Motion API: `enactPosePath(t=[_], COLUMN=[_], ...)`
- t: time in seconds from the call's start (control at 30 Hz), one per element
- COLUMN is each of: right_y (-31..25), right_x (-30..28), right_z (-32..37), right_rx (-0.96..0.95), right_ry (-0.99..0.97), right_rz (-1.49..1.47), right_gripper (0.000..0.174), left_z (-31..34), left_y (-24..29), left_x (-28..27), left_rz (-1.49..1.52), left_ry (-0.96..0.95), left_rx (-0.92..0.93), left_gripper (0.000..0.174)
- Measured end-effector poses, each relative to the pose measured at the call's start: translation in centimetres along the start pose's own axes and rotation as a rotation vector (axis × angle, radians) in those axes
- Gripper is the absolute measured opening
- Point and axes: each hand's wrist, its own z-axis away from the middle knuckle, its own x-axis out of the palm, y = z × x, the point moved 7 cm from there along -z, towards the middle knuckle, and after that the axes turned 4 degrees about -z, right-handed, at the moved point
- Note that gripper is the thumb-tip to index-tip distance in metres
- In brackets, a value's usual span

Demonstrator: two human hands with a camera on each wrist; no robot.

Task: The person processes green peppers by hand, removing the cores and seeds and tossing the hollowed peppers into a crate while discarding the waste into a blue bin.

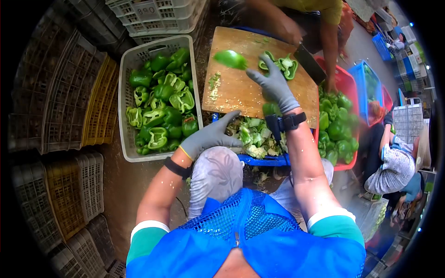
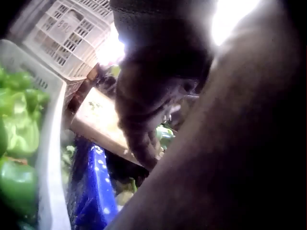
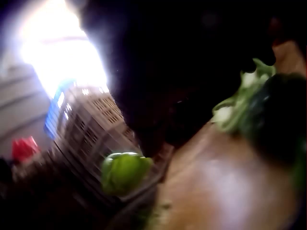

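Upper garment: bright blue vest (image 1: 204, 252), mesh panels (image 1: 276, 213), central zip (image 1: 237, 238). Sleeves (image 1: 336, 227) green, edged white. Left hand (image 1: 208, 137): grey glove, yellow cuff edge; black wrist strap (image 1: 177, 168). Right hand (image 1: 276, 85): grey glove; black buckled strap (image 1: 293, 121) with dark housing (image 1: 272, 124). Trousers (image 1: 217, 173) pale grey, darker leaf-like print at knee.

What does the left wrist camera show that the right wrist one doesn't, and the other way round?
Only the left wrist view: the number 890 on a pale crate, an open container full of green peppers, and a speckled blue rim.

Only the right wrist view: a lone, blurred green pepper in front of slatted crates, and a small red object, too blurred to identify.

Both: part of the wooden board, some green pepper, pale slatted crates, bright glare and large dark areas.
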Motion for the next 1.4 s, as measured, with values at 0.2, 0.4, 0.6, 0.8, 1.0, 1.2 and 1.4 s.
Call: enactPosePath(t=[0.2,0.4,0.6,0.8,1.0,1.2,1.4], right_y=[8.6,-1.1,-3.9,-2.1,-1.1,-0.2,5.4], right_x=[-1.8,1.3,4.9,7.3,8.6,9.5,8.2], right_z=[1.5,4.6,7.2,8.5,9.0,8.9,6.0], right_rx=[0.196,0.397,0.347,0.428,0.431,0.521,0.622], right_ry=[-0.066,-0.420,-0.401,-0.122,-0.028,-0.031,0.000], right_rz=[0.401,-1.338,-1.316,-1.447,-1.475,-1.532,-1.964], right_gripper=[0.082,0.060,0.061,0.069,0.063,0.045,0.030], left_z=[-1.5,-5.1,-4.7,-3.1,-2.2,-1.9,0.2], left_y=[-0.3,5.8,5.5,3.1,3.9,4.3,5.5], left_x=[-2.1,-4.0,-3.0,-3.1,-3.2,-2.6,-1.9], left_rz=[0.462,-0.021,-0.284,-0.291,-0.610,-0.953,-0.868], left_ry=[-0.035,0.274,0.048,0.175,0.249,0.252,0.306], left_rx=[-0.309,0.200,0.027,0.007,0.189,0.441,0.478], left_gripper=[0.059,0.053,0.055,0.055,0.047,0.037,0.041])
